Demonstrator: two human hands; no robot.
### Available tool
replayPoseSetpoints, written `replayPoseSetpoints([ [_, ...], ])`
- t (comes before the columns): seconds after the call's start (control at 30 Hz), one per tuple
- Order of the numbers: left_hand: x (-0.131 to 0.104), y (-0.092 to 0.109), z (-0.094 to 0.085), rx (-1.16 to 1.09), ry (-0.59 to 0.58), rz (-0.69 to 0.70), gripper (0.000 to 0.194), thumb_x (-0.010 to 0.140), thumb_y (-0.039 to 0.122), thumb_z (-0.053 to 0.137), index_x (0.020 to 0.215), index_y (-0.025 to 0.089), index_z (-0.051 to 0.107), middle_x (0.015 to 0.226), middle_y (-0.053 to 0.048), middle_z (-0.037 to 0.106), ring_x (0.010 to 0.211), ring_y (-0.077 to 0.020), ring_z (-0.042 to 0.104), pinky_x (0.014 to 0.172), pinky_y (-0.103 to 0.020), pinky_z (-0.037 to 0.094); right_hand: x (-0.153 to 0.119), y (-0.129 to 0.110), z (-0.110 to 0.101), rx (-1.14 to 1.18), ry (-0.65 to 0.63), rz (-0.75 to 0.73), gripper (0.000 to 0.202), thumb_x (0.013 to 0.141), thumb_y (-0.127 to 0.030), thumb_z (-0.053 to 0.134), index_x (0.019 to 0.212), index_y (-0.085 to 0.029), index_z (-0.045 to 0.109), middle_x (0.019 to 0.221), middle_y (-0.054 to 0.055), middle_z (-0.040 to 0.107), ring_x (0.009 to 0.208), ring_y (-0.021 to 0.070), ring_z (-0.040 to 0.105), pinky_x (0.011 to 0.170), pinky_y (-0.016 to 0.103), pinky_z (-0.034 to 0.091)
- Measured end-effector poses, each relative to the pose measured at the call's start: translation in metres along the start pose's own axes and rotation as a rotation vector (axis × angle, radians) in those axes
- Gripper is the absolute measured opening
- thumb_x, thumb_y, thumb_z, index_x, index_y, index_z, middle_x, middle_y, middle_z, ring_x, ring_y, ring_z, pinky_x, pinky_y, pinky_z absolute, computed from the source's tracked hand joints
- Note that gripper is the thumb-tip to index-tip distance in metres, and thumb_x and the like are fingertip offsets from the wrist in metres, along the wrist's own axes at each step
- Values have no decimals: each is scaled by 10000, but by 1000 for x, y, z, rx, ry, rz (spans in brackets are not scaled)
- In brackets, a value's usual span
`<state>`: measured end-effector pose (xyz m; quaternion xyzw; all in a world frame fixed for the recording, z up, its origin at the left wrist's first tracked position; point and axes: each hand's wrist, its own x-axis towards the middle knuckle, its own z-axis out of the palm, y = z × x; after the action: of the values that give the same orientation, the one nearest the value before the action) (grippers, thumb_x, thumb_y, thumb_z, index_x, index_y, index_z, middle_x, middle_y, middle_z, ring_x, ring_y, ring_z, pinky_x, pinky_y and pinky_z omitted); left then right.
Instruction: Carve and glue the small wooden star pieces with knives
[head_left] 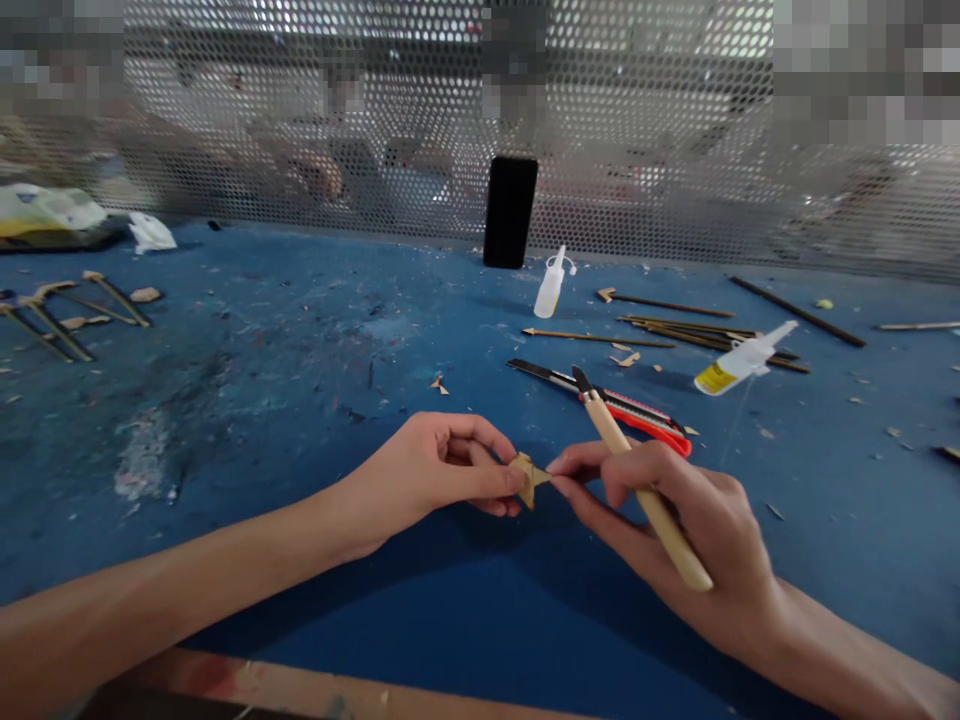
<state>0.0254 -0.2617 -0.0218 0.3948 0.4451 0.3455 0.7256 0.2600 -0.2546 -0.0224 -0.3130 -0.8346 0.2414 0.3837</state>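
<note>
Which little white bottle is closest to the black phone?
The back bottle, just right of the phone; the other bottle is farther right, by the brown sticks.

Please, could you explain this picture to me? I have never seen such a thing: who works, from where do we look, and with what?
No machine here: a person works bare-handed, seen from a camera worn on the head. The left hand holds a small tan piece; the right hand touches its tip and also holds a knife. On the blue table are a red cutter, sticks, scraps and two white bottles. A black phone stands near the mesh behind.
</note>
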Motion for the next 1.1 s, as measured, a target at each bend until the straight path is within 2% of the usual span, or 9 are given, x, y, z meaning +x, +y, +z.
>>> replayPoseSetpoints([
  [0.3, 1, -5, -1, -14, 11, 32, 235, 783, 240, 885, 868, 129, 696, 741, -21, 768, 757, -143, 764, 727, -203, 629, -1, -2, 1, -7, -13, -35, 251, 937, -102, 679, 872, -226, 470, 997, -33, 756, 804, 54, 741, 789, 120, 560],
  [0.57, 0, -1, 0, -19, -11, 22, 210, 786, 231, 879, 882, 136, 718, 772, -31, 778, 747, -124, 749, 711, -181, 597, -1, -1, -2, 1, -9, 18, 261, 941, -144, 690, 882, -239, 455, 1014, -39, 760, 768, 69, 732, 757, 161, 571],
  [0.77, -1, 0, 0, -3, -17, 34, 228, 771, 257, 889, 875, 142, 723, 781, -39, 776, 741, -143, 742, 703, -210, 585, -1, -2, -4, 3, -11, 30, 271, 940, -142, 690, 886, -246, 446, 1007, -37, 759, 763, 80, 727, 751, 178, 574],
  [1.0, 1, -1, 0, 6, 6, 8, 284, 740, 269, 913, 865, 141, 692, 759, -29, 768, 743, -152, 742, 717, -236, 592, -5, -1, -4, -42, -35, -42, 244, 952, -100, 657, 887, -239, 467, 977, -34, 723, 877, 83, 738, 783, 157, 561],
  [1.1, 2, -2, -1, 8, 12, 14, 291, 744, 280, 911, 867, 136, 689, 730, -19, 754, 729, -149, 743, 705, -227, 592, -7, 1, -4, -73, -59, -89, 231, 945, -65, 644, 919, -239, 493, 1041, -13, 716, 933, 109, 737, 829, 187, 567],
])
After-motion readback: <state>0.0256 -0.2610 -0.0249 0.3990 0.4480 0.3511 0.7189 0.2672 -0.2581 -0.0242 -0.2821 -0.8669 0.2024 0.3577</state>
